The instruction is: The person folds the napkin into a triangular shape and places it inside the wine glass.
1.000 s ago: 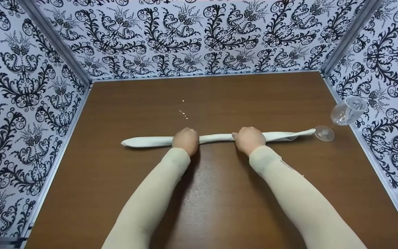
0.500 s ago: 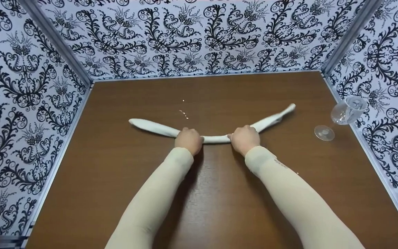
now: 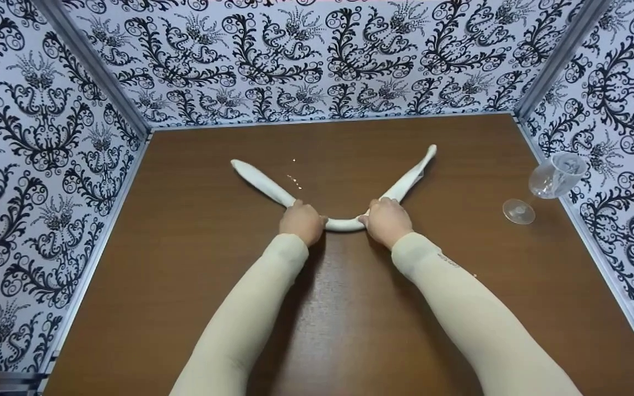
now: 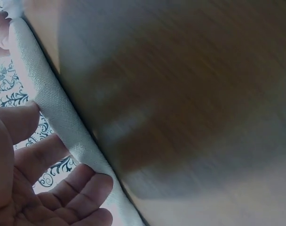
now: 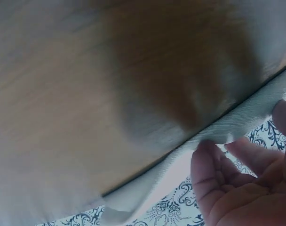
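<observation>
A white cloth napkin [image 3: 344,225], rolled into a long narrow strip, lies on the brown table [image 3: 196,275] in a wide U, its two ends angled away toward the back wall. My left hand [image 3: 301,223] grips it left of the middle, and my right hand [image 3: 388,221] grips it to the right, with a short curved stretch between them. In the left wrist view the thumb and curled fingers [image 4: 89,186] touch the woven roll. The right wrist view has the right fingers [image 5: 206,174] and thumb pinching the cloth along its edge.
A clear wine glass [image 3: 548,179] stands at the table's right side. Small pale specks [image 3: 295,181] lie beyond my left hand. Patterned walls [image 3: 317,60] enclose the table at the back, left and right.
The roll went from nearly straight to a U: both ends swung away toward the back and inward. My hands drew slightly closer together, still gripping it. The wine glass stayed put.
</observation>
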Available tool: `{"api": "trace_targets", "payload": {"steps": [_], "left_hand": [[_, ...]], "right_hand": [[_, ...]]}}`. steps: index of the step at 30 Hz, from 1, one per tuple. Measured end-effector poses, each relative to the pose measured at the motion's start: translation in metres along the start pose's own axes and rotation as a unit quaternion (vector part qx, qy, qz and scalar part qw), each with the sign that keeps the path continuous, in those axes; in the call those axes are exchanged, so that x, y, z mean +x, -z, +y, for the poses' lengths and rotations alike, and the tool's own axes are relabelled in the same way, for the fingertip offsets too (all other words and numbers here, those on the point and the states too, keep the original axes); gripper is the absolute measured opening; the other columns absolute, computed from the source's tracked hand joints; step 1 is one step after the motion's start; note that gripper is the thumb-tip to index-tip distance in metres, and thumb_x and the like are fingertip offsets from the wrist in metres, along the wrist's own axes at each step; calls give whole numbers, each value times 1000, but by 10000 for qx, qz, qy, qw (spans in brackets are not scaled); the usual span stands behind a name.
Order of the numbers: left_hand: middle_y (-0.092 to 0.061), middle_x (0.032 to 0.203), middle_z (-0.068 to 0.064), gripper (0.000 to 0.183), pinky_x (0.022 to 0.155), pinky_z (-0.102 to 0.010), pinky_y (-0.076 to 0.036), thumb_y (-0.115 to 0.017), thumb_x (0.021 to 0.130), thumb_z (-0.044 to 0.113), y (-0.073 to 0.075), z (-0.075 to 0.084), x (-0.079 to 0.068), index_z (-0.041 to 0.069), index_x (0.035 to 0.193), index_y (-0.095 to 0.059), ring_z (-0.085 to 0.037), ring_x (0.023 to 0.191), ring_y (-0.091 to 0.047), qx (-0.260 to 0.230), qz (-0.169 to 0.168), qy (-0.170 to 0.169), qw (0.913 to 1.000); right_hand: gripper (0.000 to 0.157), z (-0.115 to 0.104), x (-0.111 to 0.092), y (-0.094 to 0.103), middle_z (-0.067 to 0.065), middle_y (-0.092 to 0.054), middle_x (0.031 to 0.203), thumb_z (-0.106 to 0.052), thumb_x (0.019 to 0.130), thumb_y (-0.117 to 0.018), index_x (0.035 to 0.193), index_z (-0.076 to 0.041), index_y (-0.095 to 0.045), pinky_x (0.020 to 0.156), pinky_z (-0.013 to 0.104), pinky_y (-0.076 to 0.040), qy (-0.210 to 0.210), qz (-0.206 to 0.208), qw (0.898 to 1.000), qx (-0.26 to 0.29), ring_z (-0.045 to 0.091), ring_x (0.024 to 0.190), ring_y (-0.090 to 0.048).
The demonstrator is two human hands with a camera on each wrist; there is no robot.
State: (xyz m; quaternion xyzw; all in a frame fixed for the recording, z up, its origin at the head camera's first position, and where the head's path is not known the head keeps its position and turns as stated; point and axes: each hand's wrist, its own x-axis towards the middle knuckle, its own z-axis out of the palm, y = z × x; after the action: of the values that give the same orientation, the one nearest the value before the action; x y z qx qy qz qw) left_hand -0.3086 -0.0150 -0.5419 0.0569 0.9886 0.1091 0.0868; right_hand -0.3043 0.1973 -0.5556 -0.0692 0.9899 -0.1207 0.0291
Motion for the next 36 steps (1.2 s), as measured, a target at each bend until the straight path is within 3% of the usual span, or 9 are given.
{"api": "trace_targets", "payload": {"steps": [4,12,21,25,29,32,36], "left_hand": [[-66,138,-17,48,105,-49,-56,-62,105,44,-2,-4,4,0,116,-78,-36,125,-65,19,-29,-56,10000],[-67,129,-19,41,97,-50,-59,-66,102,40,-3,-11,12,4,115,-80,-38,111,-71,69,-64,-341,9994],[-69,128,-15,34,100,-46,-57,-66,100,28,-2,-12,14,7,126,-71,-32,116,-70,-56,-144,-678,9976],[-68,124,-15,37,98,-45,-58,-65,100,28,-4,-11,15,5,128,-67,-31,112,-70,-41,-185,-801,9966],[-68,124,-15,36,97,-45,-58,-64,101,29,-5,-9,16,5,128,-67,-30,112,-69,16,-219,-947,9953],[-68,125,-14,35,97,-46,-58,-64,101,27,-5,-9,16,5,127,-68,-30,113,-69,-34,-248,-987,9948],[-68,127,-14,37,101,-45,-57,-63,101,28,-6,-10,17,5,130,-68,-30,116,-69,-104,-272,-1044,9941]], "right_hand": [[43,-1,0,0,25,-70,110,-37,101,-70,112,4,-66,100,54,-54,136,-22,9997,207,43,111,-67],[36,-7,-1,-1,20,-70,101,-34,105,-63,93,-1,-71,97,53,-55,677,-128,9975,-149,41,106,-66],[18,-11,2,-6,19,-76,101,-9,101,-58,97,2,-72,93,49,-51,1967,20,9785,-626,39,106,-70],[18,-14,4,-5,23,-73,126,-4,96,-58,106,3,-72,93,48,-50,1894,-159,9805,-493,41,114,-68],[39,-18,4,-2,24,-56,152,-4,95,-57,131,6,-67,96,49,-49,1627,-548,9845,-356,45,113,-63],[48,-19,5,-1,22,-49,159,-4,96,-56,144,4,-60,99,50,-48,1463,-772,9858,-298,45,113,-59],[48,-19,6,-3,18,-48,161,-3,100,-54,147,-2,-60,100,50,-49,1283,-859,9879,-177,45,115,-57]]}}
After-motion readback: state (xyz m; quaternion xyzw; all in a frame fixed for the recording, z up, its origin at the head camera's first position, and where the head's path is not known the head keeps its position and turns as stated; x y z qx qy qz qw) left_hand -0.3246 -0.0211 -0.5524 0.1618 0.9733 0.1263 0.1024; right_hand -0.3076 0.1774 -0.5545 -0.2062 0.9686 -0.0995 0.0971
